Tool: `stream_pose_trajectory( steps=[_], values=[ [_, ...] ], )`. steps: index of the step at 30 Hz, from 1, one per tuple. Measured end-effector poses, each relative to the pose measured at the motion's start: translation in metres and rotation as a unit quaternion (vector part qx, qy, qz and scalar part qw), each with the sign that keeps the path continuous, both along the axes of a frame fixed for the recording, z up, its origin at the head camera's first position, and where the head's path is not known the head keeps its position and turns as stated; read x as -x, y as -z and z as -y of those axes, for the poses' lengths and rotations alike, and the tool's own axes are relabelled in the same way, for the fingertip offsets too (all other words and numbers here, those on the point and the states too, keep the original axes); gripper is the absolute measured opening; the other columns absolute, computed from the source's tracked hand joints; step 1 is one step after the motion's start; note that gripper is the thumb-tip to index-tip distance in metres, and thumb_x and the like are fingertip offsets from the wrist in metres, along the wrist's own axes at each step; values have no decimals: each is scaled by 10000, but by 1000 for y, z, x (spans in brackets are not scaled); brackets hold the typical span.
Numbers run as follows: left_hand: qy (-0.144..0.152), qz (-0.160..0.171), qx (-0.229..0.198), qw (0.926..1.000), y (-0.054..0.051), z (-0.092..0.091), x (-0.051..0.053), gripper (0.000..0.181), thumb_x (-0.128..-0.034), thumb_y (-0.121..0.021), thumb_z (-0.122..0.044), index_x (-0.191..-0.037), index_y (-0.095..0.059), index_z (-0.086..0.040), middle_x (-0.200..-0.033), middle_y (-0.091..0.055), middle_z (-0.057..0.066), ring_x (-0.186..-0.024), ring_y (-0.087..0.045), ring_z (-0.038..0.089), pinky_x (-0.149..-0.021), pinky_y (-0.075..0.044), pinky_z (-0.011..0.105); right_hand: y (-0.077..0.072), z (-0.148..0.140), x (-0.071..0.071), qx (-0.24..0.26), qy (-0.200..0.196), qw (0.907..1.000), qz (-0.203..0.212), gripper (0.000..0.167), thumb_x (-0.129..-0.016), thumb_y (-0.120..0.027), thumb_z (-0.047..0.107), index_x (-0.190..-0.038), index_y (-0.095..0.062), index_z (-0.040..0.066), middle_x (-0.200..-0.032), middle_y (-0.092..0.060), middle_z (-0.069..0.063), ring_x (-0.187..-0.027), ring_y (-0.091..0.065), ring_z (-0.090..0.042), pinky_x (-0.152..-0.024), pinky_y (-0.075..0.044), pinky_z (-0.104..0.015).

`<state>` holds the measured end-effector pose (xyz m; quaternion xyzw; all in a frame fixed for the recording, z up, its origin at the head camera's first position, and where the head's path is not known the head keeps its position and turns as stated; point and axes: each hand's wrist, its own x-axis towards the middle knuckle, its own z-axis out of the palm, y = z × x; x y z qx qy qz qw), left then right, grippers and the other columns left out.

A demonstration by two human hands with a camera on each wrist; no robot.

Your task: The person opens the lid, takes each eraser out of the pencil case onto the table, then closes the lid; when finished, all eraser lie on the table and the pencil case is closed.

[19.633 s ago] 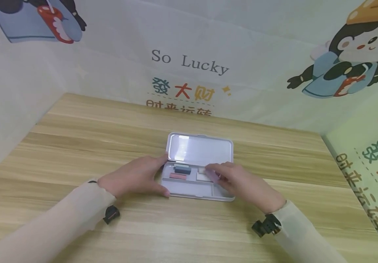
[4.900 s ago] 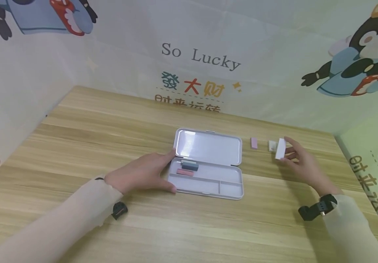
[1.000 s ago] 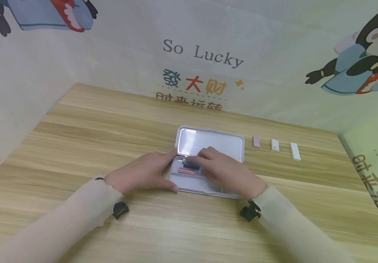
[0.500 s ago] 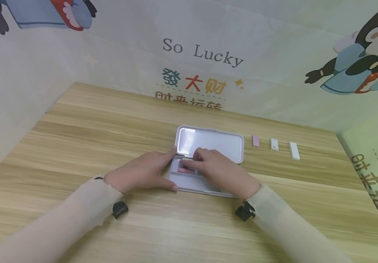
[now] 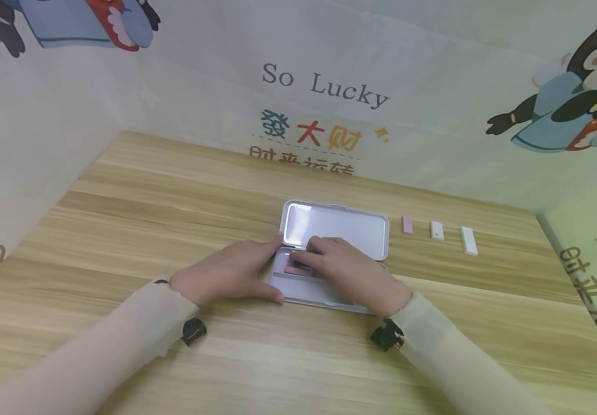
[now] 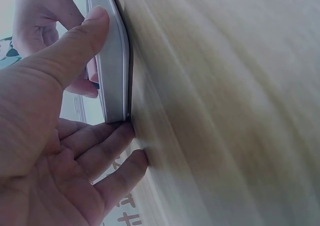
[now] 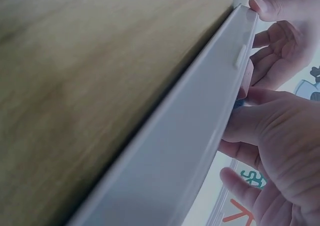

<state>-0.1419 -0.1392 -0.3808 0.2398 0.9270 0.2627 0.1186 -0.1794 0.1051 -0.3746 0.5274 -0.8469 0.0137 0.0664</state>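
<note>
An open white pencil case (image 5: pixel 340 225) lies on the table with its lid folded back. My left hand (image 5: pixel 231 271) holds its left end, thumb at the front wall and fingers toward the hinge side. Inside the back compartment lies a pink eraser (image 5: pixel 297 270), partly covered. My right hand (image 5: pixel 352 271) reaches into that compartment, and its thumb and index finger pinch a dark blue eraser (image 7: pixel 239 103), mostly hidden by the fingers. Whether a pale block behind it is still there is hidden.
Right of the case, a lilac eraser (image 5: pixel 407 225), a small white eraser (image 5: pixel 436 230) and a longer white eraser (image 5: pixel 468 240) lie in a spaced row. A printed cloth (image 5: pixel 199 86) hangs behind the wooden table (image 5: pixel 173 190).
Since 19.6 s ago, the lilac and white erasers have come out onto the table. Over the last second, my right fingers closed over the blue eraser; my left hand keeps its hold.
</note>
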Motion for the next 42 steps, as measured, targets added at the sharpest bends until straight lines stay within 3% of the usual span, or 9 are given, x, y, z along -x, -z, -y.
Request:
stream_pose_trajectory(
  steps=[5,11,15,22,27,32,37,42],
  values=[
    [-22,58,-36,10000,-1,0,-1,1118,-810,-891,-449,-1650,-278,-41,-1505,-602,181,-1380,-600,295,-1196,-470,466,1,-3,2,273,-41,9994,193,446,-940,-717,-5,-1333,-672,199,-1063,-668,-15,-967,-630,-138,-878,-578,-268],
    [-7,163,-166,9997,-1,0,-1,1130,-807,-897,-437,-1666,-253,-83,-1513,-603,144,-1381,-600,263,-1206,-463,452,-2,-12,3,900,213,9900,1061,439,-939,-728,-7,-1345,-669,152,-1133,-684,-30,-1029,-655,-139,-911,-599,-301],
    [-49,166,-113,9998,-1,-1,-1,1138,-803,-899,-444,-1660,-258,-55,-1504,-607,161,-1370,-607,265,-1198,-470,450,-5,-19,2,1005,496,9827,1474,429,-945,-735,26,-1355,-652,121,-1135,-712,-38,-1026,-679,-152,-925,-607,-345],
    [-94,256,-127,9995,-4,0,-1,1168,-795,-911,-422,-1680,-216,-109,-1438,-655,140,-1284,-644,243,-1180,-487,451,-7,-35,4,1524,854,9606,2161,439,-912,-772,23,-1330,-641,22,-1157,-745,-104,-1025,-719,-217,-944,-620,-402],
    [-153,331,-68,9993,-6,-2,-1,1156,-798,-910,-417,-1668,-235,-63,-1511,-596,173,-1378,-596,290,-1224,-442,463,-7,-52,6,1902,1061,9453,2429,443,-901,-782,6,-1319,-636,-26,-1148,-747,-130,-968,-721,-211,-900,-623,-382],
    [-186,335,-26,9993,-5,-3,-1,1158,-800,-907,-420,-1658,-238,-22,-1549,-555,199,-1424,-560,308,-1241,-420,463,-9,-72,7,2248,1431,9351,2336,440,-897,-787,-8,-1309,-635,-39,-1023,-746,-123,-919,-703,-222,-830,-615,-370],
    [-162,344,-59,9993,-6,-3,-2,1163,-802,-905,-420,-1659,-228,-21,-1549,-555,199,-1426,-559,307,-1244,-416,458,-9,-91,7,2535,1644,9338,1916,458,-864,-807,-36,-1292,-642,-38,-954,-746,-100,-880,-702,-182,-857,-622,-331],
    [-168,374,-75,9991,-5,-3,-1,1171,-802,-906,-414,-1660,-217,-13,-1546,-556,206,-1418,-566,300,-1241,-421,456,-6,-111,8,2833,1789,9251,1788,476,-858,-809,-46,-1301,-634,-53,-969,-734,-129,-886,-658,-26,-876,-557,-104]
  ],
)
